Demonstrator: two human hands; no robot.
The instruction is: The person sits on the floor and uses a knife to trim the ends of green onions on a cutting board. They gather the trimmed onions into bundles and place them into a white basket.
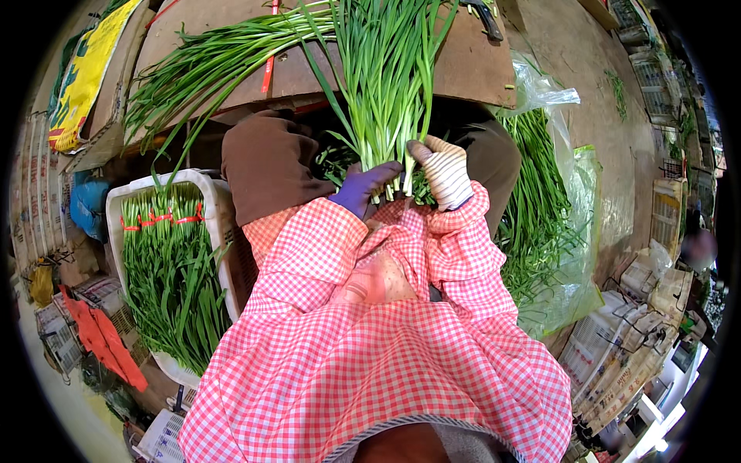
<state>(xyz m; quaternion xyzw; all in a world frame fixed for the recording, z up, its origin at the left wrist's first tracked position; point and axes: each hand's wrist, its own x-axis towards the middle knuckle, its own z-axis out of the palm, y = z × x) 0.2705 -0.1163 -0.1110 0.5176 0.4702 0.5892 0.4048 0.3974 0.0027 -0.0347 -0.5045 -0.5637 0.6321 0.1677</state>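
Note:
A loose bunch of garlic chives (386,85) lies over the board edge, green leaves pointing away from me and white root ends toward my lap. My left hand (367,187), in a purple glove, is closed around the white ends from the left. On the other side my right hand (446,171), in a striped knit glove with dark fingertips, pinches stalks at the bunch's right edge. Its other fingers are partly hidden. More garlic chives (224,65) lie on the wooden board (471,65), to the left of the held bunch.
At my left stands a white plastic crate (114,197) of garlic chives bundled with red ties. Another heap of chives (536,208) lies on clear plastic (602,208) at my right. A dark-handled knife (488,21) rests at the board's far right. Crates line both sides.

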